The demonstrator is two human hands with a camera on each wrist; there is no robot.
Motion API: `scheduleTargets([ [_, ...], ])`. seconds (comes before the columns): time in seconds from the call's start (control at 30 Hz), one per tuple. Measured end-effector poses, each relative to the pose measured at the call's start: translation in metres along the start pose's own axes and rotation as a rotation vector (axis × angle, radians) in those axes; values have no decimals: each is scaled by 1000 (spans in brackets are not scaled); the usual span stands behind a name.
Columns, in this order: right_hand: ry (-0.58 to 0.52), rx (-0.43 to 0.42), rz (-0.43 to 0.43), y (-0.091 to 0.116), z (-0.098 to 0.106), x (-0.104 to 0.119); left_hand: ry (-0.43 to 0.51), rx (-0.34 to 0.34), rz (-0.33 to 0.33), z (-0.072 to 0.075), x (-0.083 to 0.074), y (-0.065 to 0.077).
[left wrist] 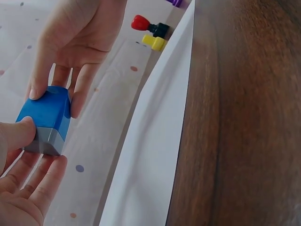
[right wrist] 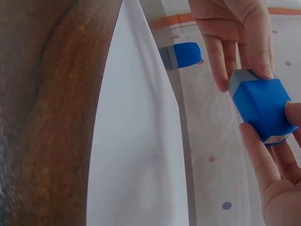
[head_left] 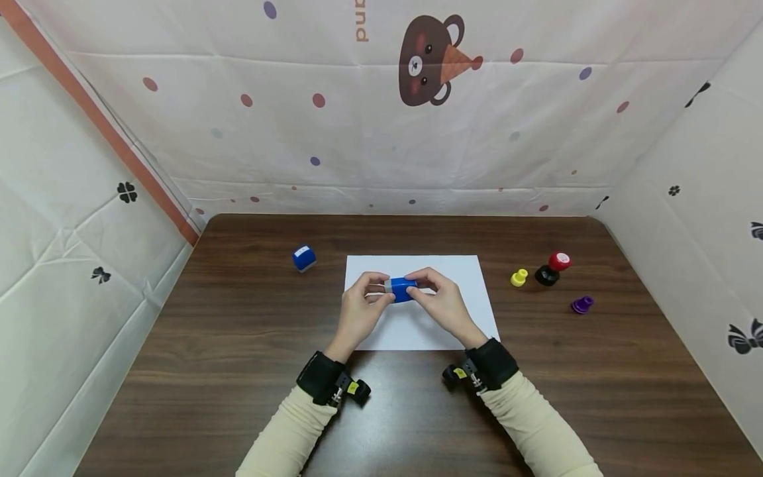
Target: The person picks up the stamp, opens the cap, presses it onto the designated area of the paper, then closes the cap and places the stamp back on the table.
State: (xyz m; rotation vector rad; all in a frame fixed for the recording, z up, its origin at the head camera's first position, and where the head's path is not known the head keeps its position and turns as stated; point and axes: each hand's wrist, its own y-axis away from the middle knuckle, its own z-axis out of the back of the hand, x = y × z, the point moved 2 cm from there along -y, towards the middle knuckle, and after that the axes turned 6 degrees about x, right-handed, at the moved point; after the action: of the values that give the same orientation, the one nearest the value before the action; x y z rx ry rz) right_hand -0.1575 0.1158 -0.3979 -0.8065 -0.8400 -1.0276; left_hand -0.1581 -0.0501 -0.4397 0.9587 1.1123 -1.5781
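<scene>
Over the white paper [head_left: 429,328], both hands hold one blue stamp [head_left: 402,289] with a grey end. My left hand [head_left: 360,308] pinches the grey part between thumb and fingers. The blue body is gripped by my right hand [head_left: 442,303], its thumb on one face and its fingers on the other. In the right wrist view the stamp [right wrist: 261,106] shows a small label on its blue end. The left wrist view has the grey part [left wrist: 48,140] still joined to the blue body.
A second blue stamp [head_left: 305,258] sits left of the paper. To the right are a yellow stamp [head_left: 519,277], a red-and-black stamp [head_left: 553,268] and a purple stamp [head_left: 582,305]. Printed cloth [head_left: 286,132] surrounds the brown table [head_left: 256,331] behind and at the sides.
</scene>
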Motion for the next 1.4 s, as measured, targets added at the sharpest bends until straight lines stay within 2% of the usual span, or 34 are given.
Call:
scheduleTargets([
  [0.1, -10, 5, -6, -3, 0, -16, -12, -3, 12, 3, 0, 0],
  [0.2, -22, -20, -31, -5, 6, -35, -31, -40, 47, 10, 3, 1],
  [0.27, -8, -44, -47, -5, 12, -39, -41, -70, 68, 16, 5, 1],
  [0.47, 24, -57, -68, -5, 26, -41, -37, -100, 84, 31, 8, 1],
  [0.8, 91, -41, -66, -16, 22, -41, -43, -116, 105, 36, 11, 4],
  [1.0, 136, -33, -28, -27, 18, -42, -43, -115, 98, 38, 12, 7],
  [1.17, 233, -27, 37, -40, 14, -40, -48, -130, 90, 40, 13, 7],
  [1.4, 356, 21, 133, -55, 7, -37, -72, -135, 112, 41, 13, 8],
])
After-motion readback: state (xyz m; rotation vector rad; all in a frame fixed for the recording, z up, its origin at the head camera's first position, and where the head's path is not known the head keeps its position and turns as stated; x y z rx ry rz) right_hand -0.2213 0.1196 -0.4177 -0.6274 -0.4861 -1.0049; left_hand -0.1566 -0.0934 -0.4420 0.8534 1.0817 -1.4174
